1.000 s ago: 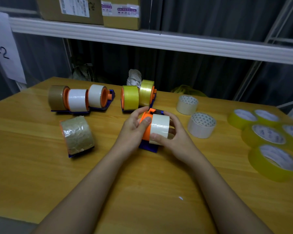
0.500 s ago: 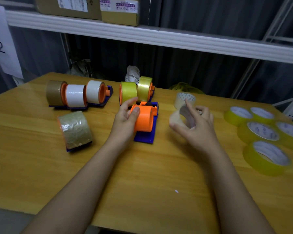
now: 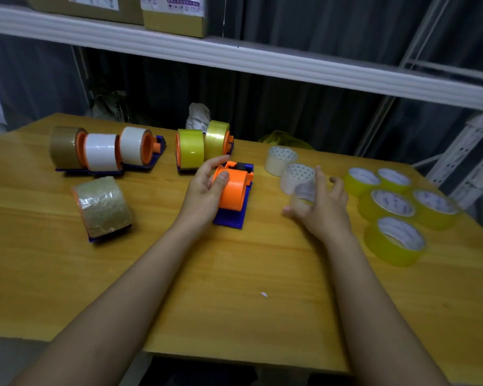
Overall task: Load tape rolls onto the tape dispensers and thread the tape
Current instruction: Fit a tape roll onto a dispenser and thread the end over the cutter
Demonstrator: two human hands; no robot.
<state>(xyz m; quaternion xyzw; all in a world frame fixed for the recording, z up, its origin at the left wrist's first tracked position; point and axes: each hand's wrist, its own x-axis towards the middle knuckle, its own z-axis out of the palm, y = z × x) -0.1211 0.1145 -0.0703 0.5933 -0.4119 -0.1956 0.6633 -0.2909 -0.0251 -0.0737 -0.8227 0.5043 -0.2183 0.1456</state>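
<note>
An orange-drum tape dispenser (image 3: 232, 190) on a blue base stands mid-table with no roll on its drum. My left hand (image 3: 204, 190) grips the drum from the left, thumb on top. To its right, my right hand (image 3: 321, 210) holds a pale, motion-blurred tape roll (image 3: 301, 197) between thumb and fingers, just above the table. Two white rolls (image 3: 280, 160) (image 3: 296, 178) lie flat behind it.
Loaded dispensers stand at the back left: brown and white rolls (image 3: 101, 151), yellow rolls (image 3: 191, 147), and a clear-brown one (image 3: 103, 207) nearer me. Several yellow rolls (image 3: 393, 240) lie flat at the right. A white shelf (image 3: 262, 64) with boxes hangs over the table's far edge.
My right hand pulled the pale roll off the orange drum and carried it to the right, near the white rolls. My left hand stayed on the dispenser.
</note>
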